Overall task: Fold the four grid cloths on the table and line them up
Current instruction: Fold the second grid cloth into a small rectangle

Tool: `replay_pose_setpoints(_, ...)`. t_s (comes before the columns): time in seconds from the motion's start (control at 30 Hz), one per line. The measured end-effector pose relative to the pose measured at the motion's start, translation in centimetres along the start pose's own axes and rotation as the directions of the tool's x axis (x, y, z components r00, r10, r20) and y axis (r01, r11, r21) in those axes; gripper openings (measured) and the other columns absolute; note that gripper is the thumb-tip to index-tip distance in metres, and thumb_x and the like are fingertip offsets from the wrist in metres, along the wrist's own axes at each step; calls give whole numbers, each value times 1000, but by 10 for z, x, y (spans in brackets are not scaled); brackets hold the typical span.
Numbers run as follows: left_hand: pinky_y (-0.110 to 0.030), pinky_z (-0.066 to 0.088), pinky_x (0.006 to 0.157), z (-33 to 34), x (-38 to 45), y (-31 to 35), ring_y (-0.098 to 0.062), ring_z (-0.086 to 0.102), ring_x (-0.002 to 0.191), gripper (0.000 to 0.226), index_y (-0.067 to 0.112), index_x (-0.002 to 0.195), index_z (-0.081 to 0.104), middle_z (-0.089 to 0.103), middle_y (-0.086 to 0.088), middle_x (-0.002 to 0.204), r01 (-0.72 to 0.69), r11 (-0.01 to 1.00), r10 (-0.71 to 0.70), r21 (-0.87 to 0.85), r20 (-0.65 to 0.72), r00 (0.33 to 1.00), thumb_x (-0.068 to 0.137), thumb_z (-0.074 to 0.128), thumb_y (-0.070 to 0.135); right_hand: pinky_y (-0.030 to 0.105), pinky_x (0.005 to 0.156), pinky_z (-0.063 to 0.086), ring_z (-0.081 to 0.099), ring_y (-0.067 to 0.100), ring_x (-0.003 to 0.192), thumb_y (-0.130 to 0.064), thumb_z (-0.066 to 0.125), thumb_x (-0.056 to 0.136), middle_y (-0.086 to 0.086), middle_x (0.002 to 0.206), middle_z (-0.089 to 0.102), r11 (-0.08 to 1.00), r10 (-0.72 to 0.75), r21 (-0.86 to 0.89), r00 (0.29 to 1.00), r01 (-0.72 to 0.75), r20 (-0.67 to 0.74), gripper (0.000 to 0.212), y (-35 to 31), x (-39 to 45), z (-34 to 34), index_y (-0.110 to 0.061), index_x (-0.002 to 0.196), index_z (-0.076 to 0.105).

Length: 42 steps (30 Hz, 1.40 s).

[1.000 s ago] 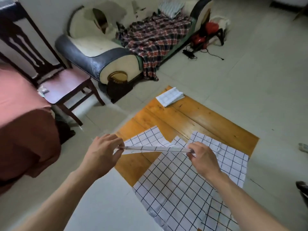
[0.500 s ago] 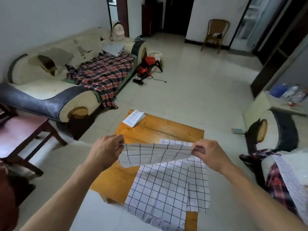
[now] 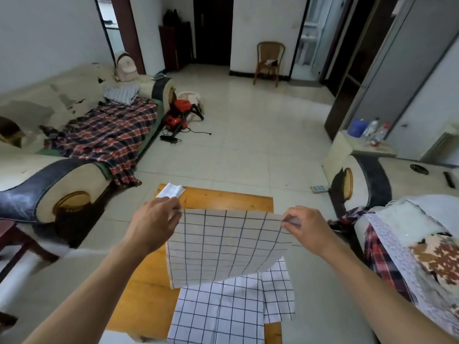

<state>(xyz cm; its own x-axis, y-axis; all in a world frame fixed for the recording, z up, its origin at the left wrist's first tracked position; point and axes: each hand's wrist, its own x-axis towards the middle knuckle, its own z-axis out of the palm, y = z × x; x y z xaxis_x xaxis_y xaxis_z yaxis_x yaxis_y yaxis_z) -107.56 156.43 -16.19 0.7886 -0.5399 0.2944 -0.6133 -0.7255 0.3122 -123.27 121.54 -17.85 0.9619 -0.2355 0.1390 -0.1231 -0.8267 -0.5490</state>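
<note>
A white cloth with a black grid hangs spread in the air above the low wooden table. My left hand pinches its top left corner and my right hand pinches its top right corner. Below it, flat grid cloths lie overlapping on the near part of the table and hang over its right edge. One folded grid cloth rests at the table's far left corner.
A sofa with a plaid blanket stands to the left. An armchair draped with cloths is close on the right. A red machine with a cable sits on the tiled floor beyond the table. A wicker chair stands far back.
Both hands have lifted the grid cloth off the table and spread it out so it hangs open. The view has tilted up, showing more of the room.
</note>
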Motion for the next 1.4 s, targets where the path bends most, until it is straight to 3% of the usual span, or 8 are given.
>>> replay_pose_setpoints(0.17, -29, 36, 55, 17, 48, -9, -16, 54, 68, 10, 23, 81, 60, 55, 11, 74, 6, 1000, -7, -4, -20, 1000, 87, 67, 18, 37, 73, 52, 61, 10, 74, -21, 77, 81, -9, 77, 64, 1000, 26, 11, 997, -26, -79, 10, 20, 39, 12, -22, 77, 68)
replay_pose_setpoints(0.27, -32, 44, 56, 26, 78, -11, -19, 56, 68, 8, 20, 82, 61, 58, 8, 76, 8, 1000, -7, 8, -32, 999, 87, 66, 18, 38, 71, 51, 60, 12, 71, -20, 77, 80, -9, 75, 63, 999, 37, 27, 993, -35, -114, 13, 29, 65, 13, -23, 75, 66)
replay_pose_setpoints(0.5, -38, 48, 60, 24, 127, -17, -20, 57, 72, 8, 19, 83, 61, 61, 7, 77, -42, 999, 38, -31, -98, 994, 88, 66, 16, 41, 70, 53, 61, 16, 71, -16, 73, 85, -3, 78, 64, 1000, -17, 16, 975, 21, -222, 7, 32, 105, 0, -15, 80, 67)
replay_pose_setpoints(0.73, -38, 50, 59, 8, 137, -26, -18, 58, 71, 8, 16, 84, 62, 61, 5, 77, -149, 986, 134, -79, -170, 976, 88, 69, 13, 38, 71, 54, 62, 11, 75, -14, 71, 87, -2, 81, 64, 997, -77, -23, 960, 74, -270, 3, 4, 99, -13, -12, 86, 68)
replay_pose_setpoints(0.9, -38, 51, 59, -1, 113, -44, -18, 58, 71, 11, 18, 84, 61, 61, 6, 77, -211, 969, 191, -129, -155, 969, 87, 71, 13, 31, 75, 58, 65, 8, 81, -13, 71, 87, -2, 87, 64, 1000, -27, -22, 950, 22, -311, 6, -30, 60, -9, -9, 92, 70)
replay_pose_setpoints(1.13, -37, 52, 66, 5, 57, -85, -22, 64, 77, 14, 17, 83, 64, 65, 5, 81, -295, 934, 289, -203, -59, 956, 82, 74, 6, 31, 72, 54, 61, 6, 80, -10, 71, 87, -10, 84, 63, 996, 38, -65, 964, -57, -263, 6, -65, -10, 36, -15, 90, 71)
replay_pose_setpoints(1.27, -33, 51, 62, 18, 21, -101, -18, 63, 79, 15, 19, 84, 64, 66, 7, 83, -297, 935, 305, -194, 17, 952, 83, 75, 9, 14, 71, 42, 54, -2, 82, -15, 71, 87, -18, 84, 56, 987, 96, -111, 977, -119, -191, 6, -78, -50, 64, -20, 90, 70)
replay_pose_setpoints(1.4, -29, 48, 60, 30, -3, -110, -15, 60, 80, 16, 23, 86, 61, 64, 9, 85, -289, 941, 308, -175, 94, 947, 84, 74, 14, 20, 78, 48, 55, -3, 88, -20, 69, 88, -20, 90, 55, 982, 160, -83, 982, -169, -101, 6, -75, -78, 85, -24, 93, 70)
